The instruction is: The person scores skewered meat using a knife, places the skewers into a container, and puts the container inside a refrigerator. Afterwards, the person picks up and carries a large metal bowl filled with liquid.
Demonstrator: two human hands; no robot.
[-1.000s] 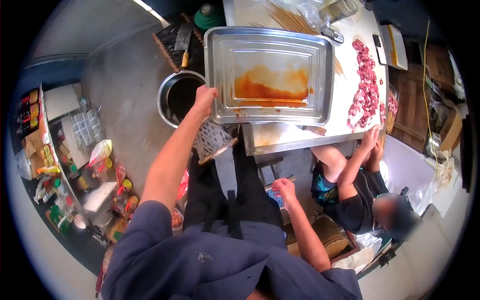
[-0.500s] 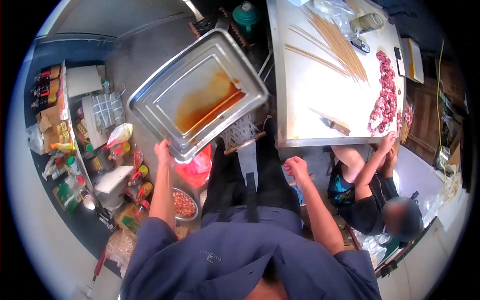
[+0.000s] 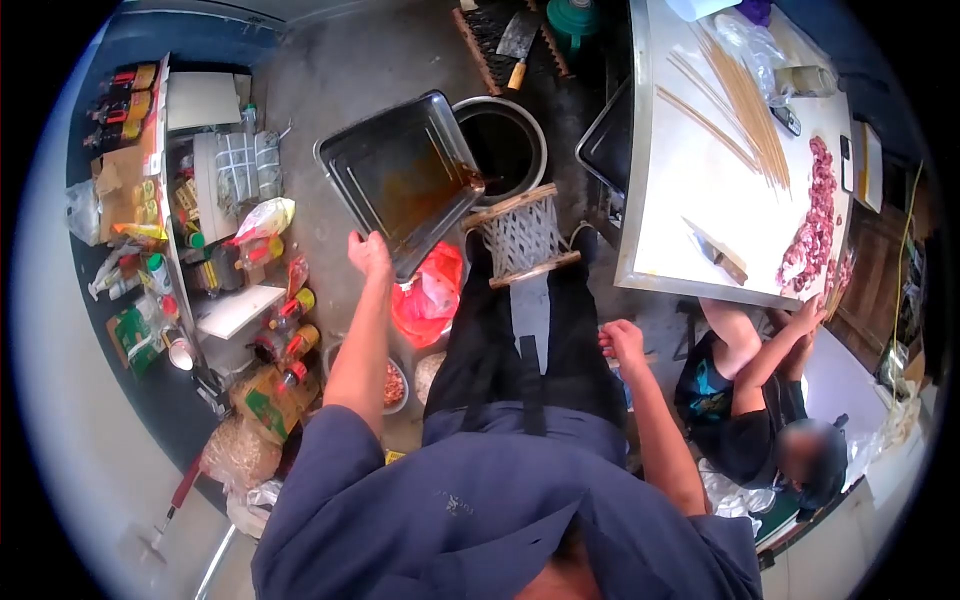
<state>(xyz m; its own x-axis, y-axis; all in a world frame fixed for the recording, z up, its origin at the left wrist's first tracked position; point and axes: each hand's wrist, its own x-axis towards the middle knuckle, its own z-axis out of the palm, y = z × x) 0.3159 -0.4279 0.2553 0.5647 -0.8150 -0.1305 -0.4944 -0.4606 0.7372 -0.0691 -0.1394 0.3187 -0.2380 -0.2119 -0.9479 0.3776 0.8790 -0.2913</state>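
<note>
My left hand (image 3: 371, 256) is closed on the near edge of a rectangular metal tray (image 3: 375, 145) with reddish-brown liquid in it. The tray tilts, and the liquid gathers towards its right corner. That corner overlaps the rim of a round metal bucket (image 3: 541, 150) with a dark inside; whether they touch I cannot tell. Away from the tray, my right hand (image 3: 622, 342) is held with fingers curled and nothing visible in it, left of a co-worker's arm.
A woven folding stool (image 3: 522, 240) stands at my feet, beside a red plastic bag (image 3: 430, 300). On the right, a white table (image 3: 690, 240) bears skewers (image 3: 750, 110), cut meat (image 3: 812, 220) and a knife (image 3: 728, 262). A cleaver (image 3: 517, 45) lies beyond the bucket. A seated person (image 3: 745, 390) works at the table.
The tray in my left hand has moved lower and away from me, uncovering the bucket. Its liquid has shifted towards the right corner. My view has turned a little left; my right hand stays curled.
</note>
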